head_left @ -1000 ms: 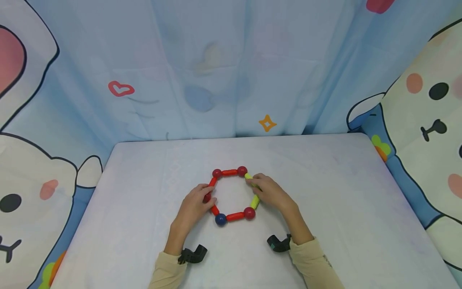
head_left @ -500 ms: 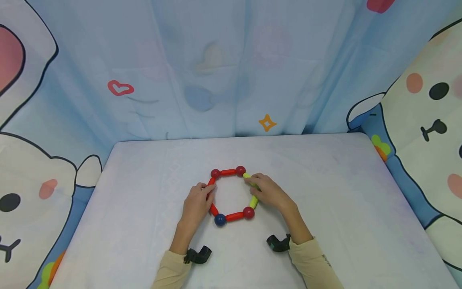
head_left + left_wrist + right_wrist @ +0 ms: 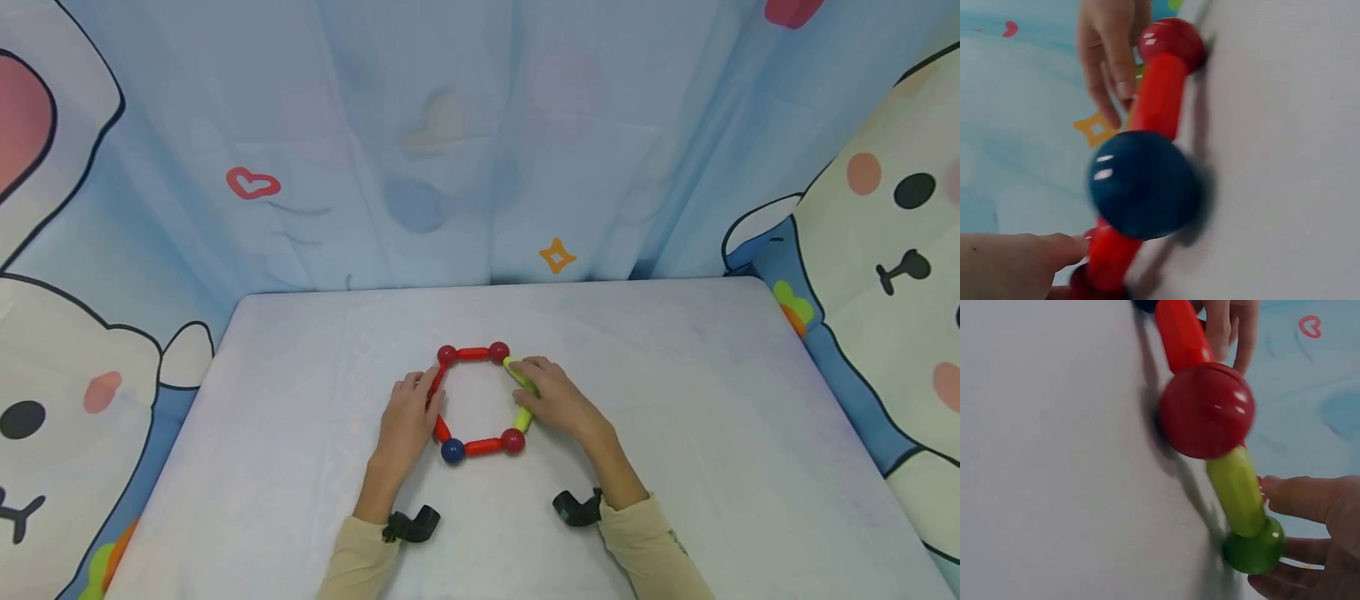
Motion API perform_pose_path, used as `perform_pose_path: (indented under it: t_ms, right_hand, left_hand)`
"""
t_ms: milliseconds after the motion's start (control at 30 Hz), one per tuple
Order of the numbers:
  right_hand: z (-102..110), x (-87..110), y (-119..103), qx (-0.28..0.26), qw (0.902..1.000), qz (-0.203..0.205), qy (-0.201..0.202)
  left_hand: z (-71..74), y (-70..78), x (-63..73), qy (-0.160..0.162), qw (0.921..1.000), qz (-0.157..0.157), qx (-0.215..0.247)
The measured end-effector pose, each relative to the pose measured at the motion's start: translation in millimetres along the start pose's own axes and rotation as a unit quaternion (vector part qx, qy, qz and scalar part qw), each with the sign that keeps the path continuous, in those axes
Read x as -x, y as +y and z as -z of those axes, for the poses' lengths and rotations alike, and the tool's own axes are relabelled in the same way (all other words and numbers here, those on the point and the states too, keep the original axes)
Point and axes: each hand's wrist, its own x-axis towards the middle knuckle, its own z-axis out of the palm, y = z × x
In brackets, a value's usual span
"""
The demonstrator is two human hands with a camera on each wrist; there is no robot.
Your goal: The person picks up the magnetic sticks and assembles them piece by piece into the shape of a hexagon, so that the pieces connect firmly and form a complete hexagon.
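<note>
A six-sided ring of magnetic building rods and balls lies on the table. Red rods (image 3: 483,447) form most of it, and two yellow-green rods (image 3: 523,418) make its right side. Its near corners are a blue ball (image 3: 453,452) and a red ball (image 3: 513,441). At the left corner my left hand (image 3: 403,421) grips a dark red ball (image 3: 1094,282), hidden under the fingers in the head view. My right hand (image 3: 558,400) holds the right corner, thumb and fingers around a green ball (image 3: 1254,547).
The ring rests mid-table on a white cloth (image 3: 300,467). Two more red balls (image 3: 447,355) mark its far corners. A blue curtain (image 3: 450,167) with cartoon prints hangs behind the table. A black camera mount (image 3: 412,525) sits on each wrist.
My left hand has turned and slid forward over the left corner, covering the ball there. The ring has shifted slightly left and away; the right hand has moved only a little.
</note>
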Motion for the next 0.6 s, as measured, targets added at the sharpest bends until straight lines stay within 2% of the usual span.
perform_pose_path:
  t_ms: [133, 267, 400, 600]
  right_hand:
    - [12.8, 2.9, 3.9, -0.008, 0.9988, -0.048, 0.008]
    - [21.4, 5.4, 13.7, -0.028, 0.9968, -0.073, -0.014]
    - [22.1, 4.3, 23.0, -0.048, 0.9958, -0.062, -0.047]
    - [18.5, 4.5, 24.4, -0.053, 0.9974, -0.029, -0.039]
  left_hand:
    - [17.6, -1.7, 0.0, -0.031, 0.9986, 0.037, 0.021]
    - [29.1, -3.8, 2.4, -0.074, 0.9948, 0.044, 0.055]
    - [26.7, -7.9, 1.9, -0.105, 0.9911, 0.032, 0.076]
    - [18.5, -9.6, -2.2, -0.099, 0.9913, 0.019, 0.085]
